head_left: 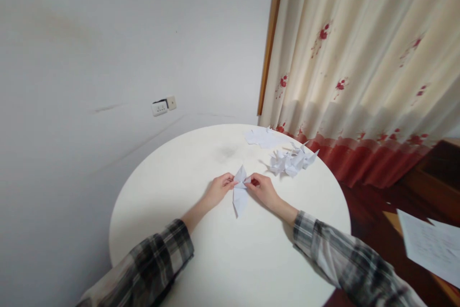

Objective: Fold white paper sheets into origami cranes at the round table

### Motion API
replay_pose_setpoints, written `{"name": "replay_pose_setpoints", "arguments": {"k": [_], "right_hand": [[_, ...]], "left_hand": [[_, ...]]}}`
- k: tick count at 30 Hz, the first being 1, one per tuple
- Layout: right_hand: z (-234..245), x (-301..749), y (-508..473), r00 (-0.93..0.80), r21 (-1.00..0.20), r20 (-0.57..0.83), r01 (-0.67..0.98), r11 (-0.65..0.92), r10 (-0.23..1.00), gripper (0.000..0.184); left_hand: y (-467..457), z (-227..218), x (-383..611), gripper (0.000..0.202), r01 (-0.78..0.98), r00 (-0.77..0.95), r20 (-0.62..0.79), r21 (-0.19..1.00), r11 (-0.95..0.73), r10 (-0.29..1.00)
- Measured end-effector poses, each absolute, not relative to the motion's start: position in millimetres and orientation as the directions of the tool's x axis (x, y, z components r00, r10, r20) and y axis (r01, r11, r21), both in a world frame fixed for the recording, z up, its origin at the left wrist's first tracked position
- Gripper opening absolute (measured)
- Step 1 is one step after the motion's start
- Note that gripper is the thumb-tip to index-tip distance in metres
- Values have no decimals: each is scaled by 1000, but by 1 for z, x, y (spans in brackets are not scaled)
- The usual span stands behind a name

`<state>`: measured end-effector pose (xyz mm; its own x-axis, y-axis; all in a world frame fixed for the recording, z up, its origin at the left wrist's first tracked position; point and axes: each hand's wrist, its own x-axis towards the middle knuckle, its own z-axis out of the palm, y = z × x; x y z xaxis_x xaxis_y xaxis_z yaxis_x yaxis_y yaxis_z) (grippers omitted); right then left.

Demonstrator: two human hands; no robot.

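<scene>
A folded white paper figure [240, 197], probably origami, is held just above or on the round white table [172, 173]; I cannot tell whether it touches the top. One pointed flap stands toward the far side and a longer flap hangs toward me. My left hand [220, 188] pinches its left side between thumb and fingers. On the opposite side, my right hand [264, 188] pinches the right edge near the middle fold. Both sets of fingertips partly cover the folds.
Several folded paper pieces [290, 159] are heaped at the table's far right. Behind them lie flat white sheets [260, 137]. A patterned curtain [338, 67] hangs at the right, and a wall socket [159, 108] is beyond the table. Written papers [431, 244] rest at lower right.
</scene>
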<state>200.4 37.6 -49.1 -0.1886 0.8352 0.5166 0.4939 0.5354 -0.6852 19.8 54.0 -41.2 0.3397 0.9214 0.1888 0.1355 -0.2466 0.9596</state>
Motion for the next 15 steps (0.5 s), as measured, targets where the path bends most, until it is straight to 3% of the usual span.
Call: {"name": "replay_pose_setpoints", "arguments": {"k": [6, 15], "right_hand": [[-46, 208, 43, -241, -651, 532, 496, 574, 812, 4], [-48, 212, 55, -211, -742, 451, 451, 496, 867, 12]], "left_hand": [[68, -47, 13, 24, 172, 390, 171, 952, -254, 905], [86, -58, 5, 23, 126, 485, 151, 963, -239, 861]]}}
